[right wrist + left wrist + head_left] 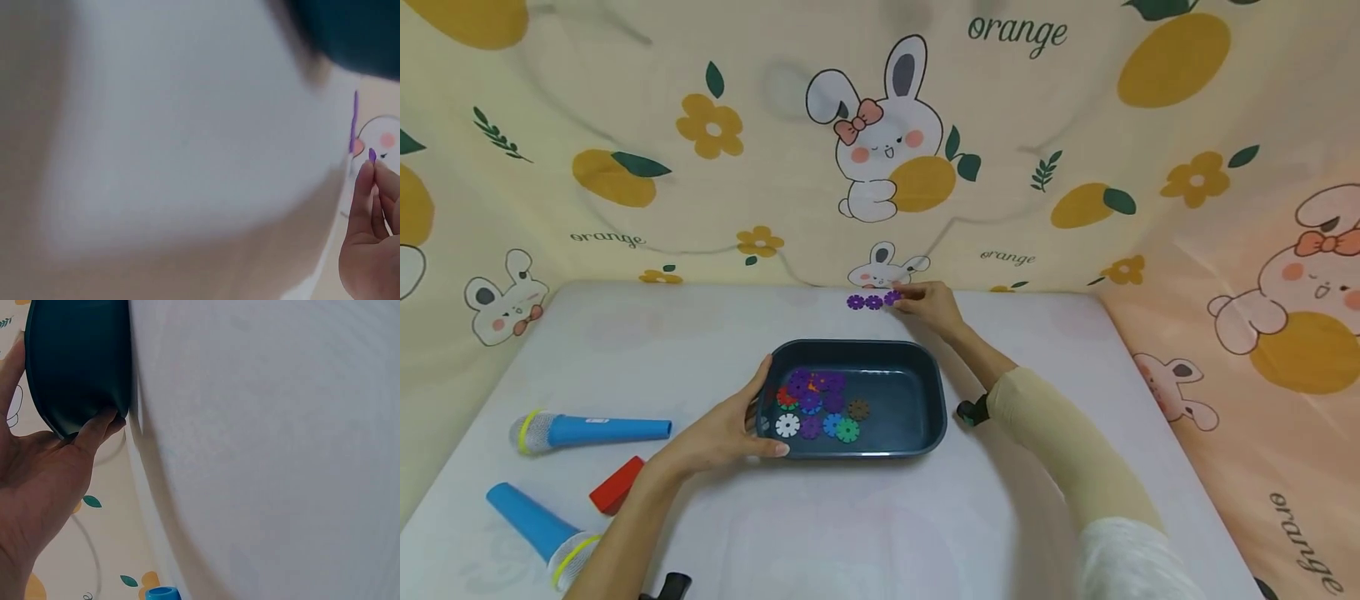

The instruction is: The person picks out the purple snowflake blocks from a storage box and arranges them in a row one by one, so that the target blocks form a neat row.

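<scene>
My left hand grips the left end of a dark blue-green tray, thumb at the near rim and fingers along the side. Inside lie several notched plastic discs in purple, red, white, blue, green and brown, mostly in the left half. Beyond the tray, at the table's far edge, my right hand pinches a purple notched disc between thumb and fingertips. Two more purple discs lie in a row just left of it. In the right wrist view the pinched disc appears edge-on.
On the left lie two toy microphones with blue handles, one farther back and one nearer. A red block sits beside my left forearm. A printed curtain hangs behind the white table.
</scene>
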`<state>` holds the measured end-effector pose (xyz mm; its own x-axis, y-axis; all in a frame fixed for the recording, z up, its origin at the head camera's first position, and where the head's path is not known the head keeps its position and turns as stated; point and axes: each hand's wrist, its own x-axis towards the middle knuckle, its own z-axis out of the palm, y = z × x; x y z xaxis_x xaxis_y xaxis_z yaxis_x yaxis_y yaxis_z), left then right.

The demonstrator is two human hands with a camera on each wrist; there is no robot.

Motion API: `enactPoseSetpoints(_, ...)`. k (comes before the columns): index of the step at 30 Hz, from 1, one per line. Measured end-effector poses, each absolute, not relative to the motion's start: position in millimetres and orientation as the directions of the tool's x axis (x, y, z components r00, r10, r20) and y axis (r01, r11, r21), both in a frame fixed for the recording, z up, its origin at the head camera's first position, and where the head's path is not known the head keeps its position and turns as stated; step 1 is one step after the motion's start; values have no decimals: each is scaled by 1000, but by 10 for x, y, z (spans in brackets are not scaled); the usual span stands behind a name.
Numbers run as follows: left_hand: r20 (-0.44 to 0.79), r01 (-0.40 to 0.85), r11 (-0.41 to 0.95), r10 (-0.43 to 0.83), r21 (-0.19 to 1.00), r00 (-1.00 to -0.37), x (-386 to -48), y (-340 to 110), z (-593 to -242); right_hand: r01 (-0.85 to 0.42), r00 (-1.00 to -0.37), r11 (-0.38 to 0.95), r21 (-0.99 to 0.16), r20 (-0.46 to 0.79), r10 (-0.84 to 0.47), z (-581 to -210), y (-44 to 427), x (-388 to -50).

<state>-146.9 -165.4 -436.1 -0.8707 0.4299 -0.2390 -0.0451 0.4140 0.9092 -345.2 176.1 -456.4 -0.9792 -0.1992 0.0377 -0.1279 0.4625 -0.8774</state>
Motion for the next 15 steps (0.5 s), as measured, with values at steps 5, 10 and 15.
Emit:
enactPoseSetpoints(5,-243,-47,423,424,905,-872,-1441,-1649,-4369,-94,-986,544,-834,3,-165,-4666,1793,-3492)
enactPoseSetpoints(10,-240,-32,445,418,895,-876,-1440,-1647,-4376,-90,-984,579,-811,-16,-175,-4696,1800,-3540)
enactPoseSetpoints(15,-232,-27,441,418,897,-878,-1453,-1651,-4368,-78,-982,600,-796,-44,-185,-4684,1792,-3583)
